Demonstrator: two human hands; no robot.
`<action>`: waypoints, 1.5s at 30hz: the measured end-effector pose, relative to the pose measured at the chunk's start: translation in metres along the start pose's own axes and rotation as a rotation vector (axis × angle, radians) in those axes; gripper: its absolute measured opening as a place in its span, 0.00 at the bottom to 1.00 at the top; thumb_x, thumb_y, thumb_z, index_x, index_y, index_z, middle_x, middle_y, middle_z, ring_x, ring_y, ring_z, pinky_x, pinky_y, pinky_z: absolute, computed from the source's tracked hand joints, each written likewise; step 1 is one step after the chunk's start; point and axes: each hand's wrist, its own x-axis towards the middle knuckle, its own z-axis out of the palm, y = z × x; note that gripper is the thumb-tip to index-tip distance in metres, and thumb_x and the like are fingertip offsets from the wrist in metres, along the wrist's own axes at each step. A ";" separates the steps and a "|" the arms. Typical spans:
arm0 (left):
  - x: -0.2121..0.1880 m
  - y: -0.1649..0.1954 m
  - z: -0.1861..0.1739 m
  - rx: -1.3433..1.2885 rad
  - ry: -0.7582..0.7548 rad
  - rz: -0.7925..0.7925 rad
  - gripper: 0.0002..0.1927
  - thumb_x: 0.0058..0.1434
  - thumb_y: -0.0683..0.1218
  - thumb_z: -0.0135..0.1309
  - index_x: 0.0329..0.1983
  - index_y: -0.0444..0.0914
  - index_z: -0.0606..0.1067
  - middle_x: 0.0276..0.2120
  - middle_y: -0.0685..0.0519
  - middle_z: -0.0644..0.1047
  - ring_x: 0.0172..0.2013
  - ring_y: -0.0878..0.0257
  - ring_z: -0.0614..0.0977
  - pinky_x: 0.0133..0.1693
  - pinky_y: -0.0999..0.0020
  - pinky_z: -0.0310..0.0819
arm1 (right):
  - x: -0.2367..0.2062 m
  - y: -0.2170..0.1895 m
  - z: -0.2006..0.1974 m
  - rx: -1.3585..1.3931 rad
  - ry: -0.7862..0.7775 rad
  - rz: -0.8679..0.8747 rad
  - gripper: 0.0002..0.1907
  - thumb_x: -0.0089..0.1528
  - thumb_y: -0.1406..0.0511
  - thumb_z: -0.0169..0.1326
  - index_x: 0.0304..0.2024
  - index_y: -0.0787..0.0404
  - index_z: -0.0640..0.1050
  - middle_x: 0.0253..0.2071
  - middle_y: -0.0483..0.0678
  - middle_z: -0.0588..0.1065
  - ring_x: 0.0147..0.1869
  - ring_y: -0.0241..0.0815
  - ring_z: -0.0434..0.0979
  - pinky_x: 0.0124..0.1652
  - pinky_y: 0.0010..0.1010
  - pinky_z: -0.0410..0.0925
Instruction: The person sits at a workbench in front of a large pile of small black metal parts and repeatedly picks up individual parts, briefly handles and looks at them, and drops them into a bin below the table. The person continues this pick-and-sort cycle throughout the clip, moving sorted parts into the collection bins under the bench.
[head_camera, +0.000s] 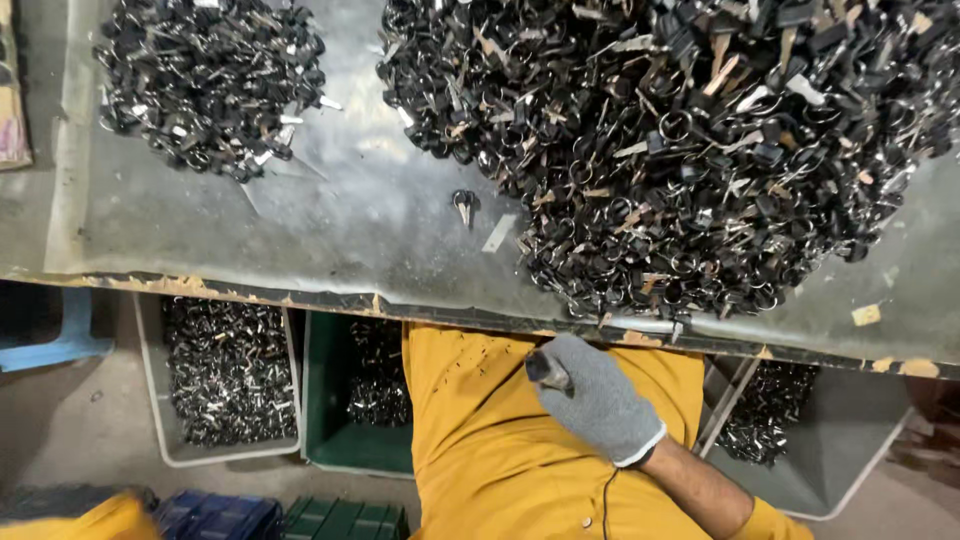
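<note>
The right hand in a grey knit glove (597, 398) rests on the yellow lap, fingers curled tight around a small dark metal piece (546, 370), just below the grey worktable edge (300, 297).

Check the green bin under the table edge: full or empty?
Partly filled. The green bin holds a low heap of dark metal parts at its back, with bare green floor showing in front. The table edge hides its far end.

Right gloved hand (597, 398) fisted in lap, forearm bare; left unseen.
</note>
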 end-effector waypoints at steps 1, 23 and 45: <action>0.000 0.006 0.000 0.000 0.006 0.013 0.16 0.63 0.45 0.60 0.53 0.38 0.76 0.45 0.46 0.80 0.46 0.51 0.82 0.49 0.57 0.76 | -0.002 0.003 0.001 -0.077 0.043 -0.060 0.15 0.56 0.63 0.59 0.42 0.60 0.74 0.34 0.56 0.73 0.38 0.57 0.75 0.37 0.43 0.69; -0.095 0.213 0.242 0.146 -0.526 0.892 0.17 0.59 0.48 0.60 0.51 0.42 0.77 0.39 0.45 0.77 0.43 0.47 0.79 0.46 0.51 0.74 | 0.039 0.007 -0.034 0.161 -0.100 0.137 0.18 0.63 0.61 0.55 0.53 0.62 0.76 0.42 0.55 0.80 0.44 0.52 0.83 0.45 0.42 0.74; -0.134 0.162 0.189 -0.668 -1.128 0.678 0.13 0.63 0.38 0.61 0.51 0.36 0.80 0.43 0.50 0.83 0.42 0.64 0.84 0.45 0.69 0.79 | 0.068 -0.002 0.005 0.593 0.279 0.012 0.17 0.58 0.74 0.61 0.48 0.63 0.74 0.39 0.48 0.78 0.34 0.37 0.79 0.33 0.28 0.74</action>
